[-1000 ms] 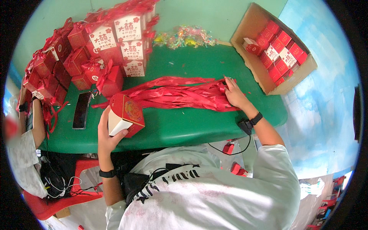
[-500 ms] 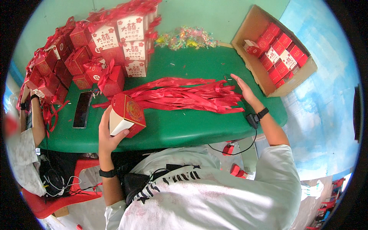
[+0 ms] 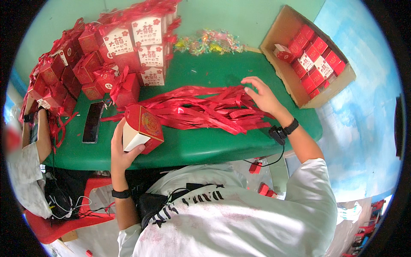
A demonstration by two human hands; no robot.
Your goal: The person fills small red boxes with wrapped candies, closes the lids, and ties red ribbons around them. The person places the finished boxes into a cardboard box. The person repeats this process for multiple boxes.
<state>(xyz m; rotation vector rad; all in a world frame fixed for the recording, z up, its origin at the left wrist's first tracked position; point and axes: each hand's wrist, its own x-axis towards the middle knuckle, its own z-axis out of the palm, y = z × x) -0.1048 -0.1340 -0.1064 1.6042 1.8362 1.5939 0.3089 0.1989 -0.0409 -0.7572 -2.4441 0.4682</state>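
Note:
My left hand [image 3: 122, 150] grips a red gift box [image 3: 150, 124] with a gold emblem and a white side, held tilted above the near part of the table. A bundle of long red ribbons [image 3: 201, 109] lies spread across the middle of the table. Over the right end of that bundle is my right hand [image 3: 261, 94], its fingers apart and slightly curled, with nothing in it. Just left of the held box, a finished-looking red box with a ribbon bow [image 3: 125, 90] stands in front of the stacks.
Stacked red and white gift boxes [image 3: 150, 55] fill the back left. Wrapped candies [image 3: 209, 42] lie by the wall. A cardboard carton [image 3: 278, 70] of red boxes stands at right. A black phone [image 3: 93, 122] rests at left, near another person's arm [image 3: 43, 132].
My right hand has moved left over the ribbons, its fingers now more curled. The ribbons' right ends have shifted and spread. My left hand keeps the gift box nearly still.

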